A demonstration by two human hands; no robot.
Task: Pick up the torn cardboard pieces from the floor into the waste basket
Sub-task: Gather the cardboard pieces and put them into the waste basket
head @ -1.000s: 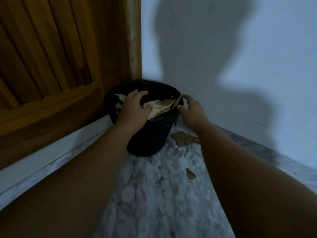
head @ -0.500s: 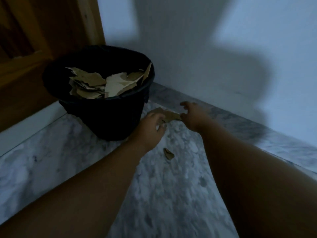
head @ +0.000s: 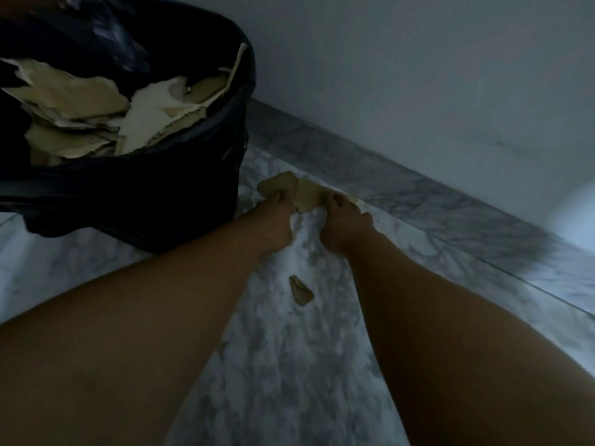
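Waste basket (head: 167, 194) blocks left, wall (head: 418, 91) behind; right open.

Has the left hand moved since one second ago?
Yes. The left hand left the basket top and went down to the cardboard on the floor beside it.

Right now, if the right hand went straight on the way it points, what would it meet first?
The torn cardboard piece that the right hand touches; beyond it, probably the marble skirting, though depth is unclear.
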